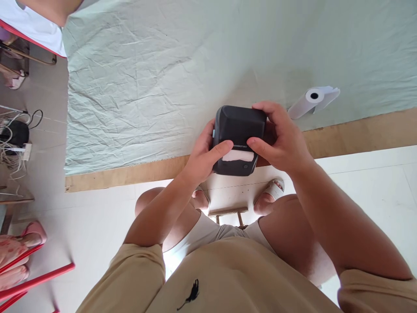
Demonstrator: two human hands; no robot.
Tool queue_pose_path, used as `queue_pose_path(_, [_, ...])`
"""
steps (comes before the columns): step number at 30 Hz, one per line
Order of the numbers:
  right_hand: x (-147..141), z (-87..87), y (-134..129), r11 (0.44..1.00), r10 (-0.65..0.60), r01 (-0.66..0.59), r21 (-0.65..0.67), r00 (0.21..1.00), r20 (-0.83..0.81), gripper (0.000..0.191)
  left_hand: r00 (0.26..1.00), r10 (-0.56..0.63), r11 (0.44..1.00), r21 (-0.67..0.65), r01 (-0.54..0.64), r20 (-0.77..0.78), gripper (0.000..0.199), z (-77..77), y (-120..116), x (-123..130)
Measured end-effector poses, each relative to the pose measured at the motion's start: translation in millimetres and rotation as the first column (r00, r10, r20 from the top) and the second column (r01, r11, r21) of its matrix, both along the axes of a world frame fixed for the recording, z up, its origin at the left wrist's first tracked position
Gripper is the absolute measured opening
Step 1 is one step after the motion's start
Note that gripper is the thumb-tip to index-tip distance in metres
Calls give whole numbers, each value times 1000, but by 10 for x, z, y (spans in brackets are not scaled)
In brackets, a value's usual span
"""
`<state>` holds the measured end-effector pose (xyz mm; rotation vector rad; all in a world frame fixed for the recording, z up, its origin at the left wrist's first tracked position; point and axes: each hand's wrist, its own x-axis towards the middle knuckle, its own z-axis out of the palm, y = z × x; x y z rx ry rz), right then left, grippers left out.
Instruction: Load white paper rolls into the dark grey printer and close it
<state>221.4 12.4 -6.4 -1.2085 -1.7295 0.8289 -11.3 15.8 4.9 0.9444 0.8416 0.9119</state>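
A black label printer is held up near the table's front edge, between both hands. A short strip of white paper shows at its slot, below the brand lettering. My left hand is closed round the printer's left side, its thumb on the front face near the slot. On the other side my right hand grips it too, thumb on the front and fingers at the top corner. To the right of the printer, a white paper roll with a dark core lies on the cloth, its loose end unrolled.
A pale green wrinkled cloth covers the table, with a bare wooden edge in front. Another person's white sleeve is at the upper left. Tangled cables and red stool legs are at the left.
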Motion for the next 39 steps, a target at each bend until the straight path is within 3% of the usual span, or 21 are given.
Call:
queue_pose_path(5, [-7,-29,-19,998,-24,21,64,999,42,62,996,-4,998,55,-1,88,65,-8,33,25])
queue_pose_path(9, [39,1,-11,994,-10,0,111,996,90,63,991,81,997,-14,-80,104,55,-13,46,81])
queue_pose_path(18, [97,111,-63,978,44,-72,198,989,141,79,980,183,983,-11,-182,80,66,68,49,121])
queue_pose_path(23, [166,254,-74,916,-127,3,402,951,281,71,982,177,983,-51,-174,58,63,52,41,128])
queue_pose_path(27, [43,353,-90,857,-249,213,468,968,15,25,997,69,998,13,-69,38,58,33,44,94])
queue_pose_path(29, [-52,376,-88,836,-279,322,444,947,-160,21,999,31,999,40,-33,33,55,39,40,72])
queue_pose_path(31, [-124,392,-85,820,-312,386,422,920,-235,26,999,15,999,44,-16,28,57,51,28,64])
queue_pose_path(33, [-160,414,-92,817,-367,389,426,920,-136,22,1000,16,999,49,-17,15,57,60,7,72])
queue_pose_path(36, [-168,466,-133,865,-425,305,399,868,258,17,1000,20,994,109,-20,-2,56,53,-26,88])
queue_pose_path(39, [-150,515,-173,922,-367,241,304,794,485,18,999,-3,988,154,9,-36,58,24,-44,72])
